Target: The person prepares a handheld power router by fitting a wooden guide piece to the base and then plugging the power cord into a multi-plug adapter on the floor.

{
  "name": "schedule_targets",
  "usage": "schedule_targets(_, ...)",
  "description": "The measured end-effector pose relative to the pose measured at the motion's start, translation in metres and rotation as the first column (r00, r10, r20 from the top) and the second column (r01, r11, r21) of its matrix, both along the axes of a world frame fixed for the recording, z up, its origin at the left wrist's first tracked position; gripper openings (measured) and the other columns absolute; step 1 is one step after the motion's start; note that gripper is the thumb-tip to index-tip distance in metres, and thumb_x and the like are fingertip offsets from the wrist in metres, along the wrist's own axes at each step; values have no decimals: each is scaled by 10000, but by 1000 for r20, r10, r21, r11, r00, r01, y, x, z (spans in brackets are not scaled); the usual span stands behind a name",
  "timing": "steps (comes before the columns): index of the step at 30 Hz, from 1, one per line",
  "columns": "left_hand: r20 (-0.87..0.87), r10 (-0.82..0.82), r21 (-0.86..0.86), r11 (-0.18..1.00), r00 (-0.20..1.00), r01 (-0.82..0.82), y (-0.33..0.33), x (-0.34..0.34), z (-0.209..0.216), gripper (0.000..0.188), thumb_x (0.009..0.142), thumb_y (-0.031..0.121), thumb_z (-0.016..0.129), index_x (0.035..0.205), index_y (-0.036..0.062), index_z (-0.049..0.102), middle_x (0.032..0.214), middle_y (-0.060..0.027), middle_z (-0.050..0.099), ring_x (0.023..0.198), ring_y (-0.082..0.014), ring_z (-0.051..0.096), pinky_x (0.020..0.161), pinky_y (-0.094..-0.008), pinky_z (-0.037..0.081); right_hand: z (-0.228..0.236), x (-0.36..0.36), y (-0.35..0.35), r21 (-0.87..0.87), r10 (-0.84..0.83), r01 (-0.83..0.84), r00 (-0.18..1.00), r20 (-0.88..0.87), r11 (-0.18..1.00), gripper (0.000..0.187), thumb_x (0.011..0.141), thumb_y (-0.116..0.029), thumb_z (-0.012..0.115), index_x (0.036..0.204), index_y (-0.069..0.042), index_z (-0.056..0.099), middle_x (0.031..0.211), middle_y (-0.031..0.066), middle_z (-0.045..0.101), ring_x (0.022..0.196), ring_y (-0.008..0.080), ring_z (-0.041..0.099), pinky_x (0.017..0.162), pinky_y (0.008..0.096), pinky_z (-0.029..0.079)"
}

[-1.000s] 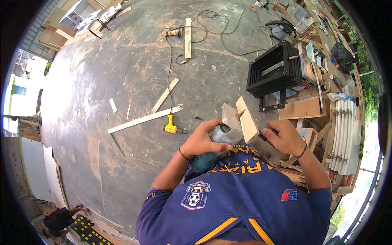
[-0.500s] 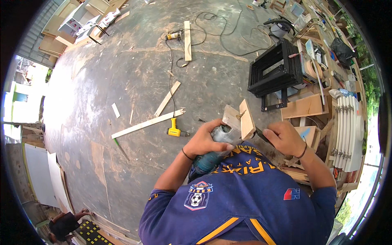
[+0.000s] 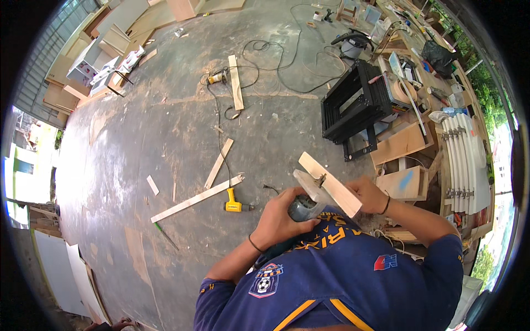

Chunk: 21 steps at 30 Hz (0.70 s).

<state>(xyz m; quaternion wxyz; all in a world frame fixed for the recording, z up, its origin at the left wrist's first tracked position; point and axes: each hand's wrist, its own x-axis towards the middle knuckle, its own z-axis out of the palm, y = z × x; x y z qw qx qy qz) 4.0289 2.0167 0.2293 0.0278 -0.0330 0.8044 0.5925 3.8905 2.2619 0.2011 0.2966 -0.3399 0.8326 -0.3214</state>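
Note:
My left hand (image 3: pixel 280 219) is wrapped round a teal handheld power tool (image 3: pixel 305 208), which looks like a trim router, close to my shirt front. A pale, see-through base plate (image 3: pixel 310 186) sits on its upper end. Across that plate runs a light wooden strip (image 3: pixel 333 184), tilted down to the right, with a small metal fitting between the two. Behind the strip's right end is my right hand (image 3: pixel 369 194), curled and slightly blurred. Its fingertips and whatever they grip are hidden by the wood.
On the floor lie a yellow heat gun (image 3: pixel 234 206), wooden strips (image 3: pixel 197 197), a yellow power tool (image 3: pixel 217 77) and loose cords. Black metal frames (image 3: pixel 356 105) stand at the right, beside a cluttered workbench. Another person's hand (image 3: pixel 126 323) shows at the lower left edge.
The power tool has turned, so the wooden strip now shows its long face and slants. My right hand has moved in behind the strip; the dark slim tool seen in it before is hidden.

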Motion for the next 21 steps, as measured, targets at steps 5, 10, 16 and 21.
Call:
schedule_targets(5,51,49,-77,996,997,-45,4,0,3,721,620,285,837,1157,2,449,1039,-182,626,967,-265,643,833,-350,499,-2,-2,-6,2,-19,19,1000,-20,1000,381,939,-326,466,803,-13,637,704,229,589,641,411,579,568,430,436)
schedule_targets(10,24,97,-130,987,995,-93,4,0,0,724,634,361,813,1156,55,417,989,-216,630,921,-376,633,779,-417,502,3,-16,-19,7,104,-104,990,-95,995,375,945,-333,447,876,-40,670,723,226,606,667,413,587,597,440,454)
schedule_targets(16,46,78,-214,975,996,-66,8,-11,12,742,649,335,807,1206,35,420,955,-216,640,900,-366,650,774,-409,520,-16,-31,-12,67,114,-112,993,-28,991,392,949,-370,437,973,-63,680,782,232,624,731,400,617,631,437,472)
schedule_targets(21,51,95,-233,969,994,-81,2,-34,6,724,668,349,791,1212,42,425,945,-219,636,891,-372,646,767,-417,519,-8,-58,-29,101,109,-113,993,41,988,397,952,-372,444,968,-58,686,812,226,641,752,387,637,645,412,486)
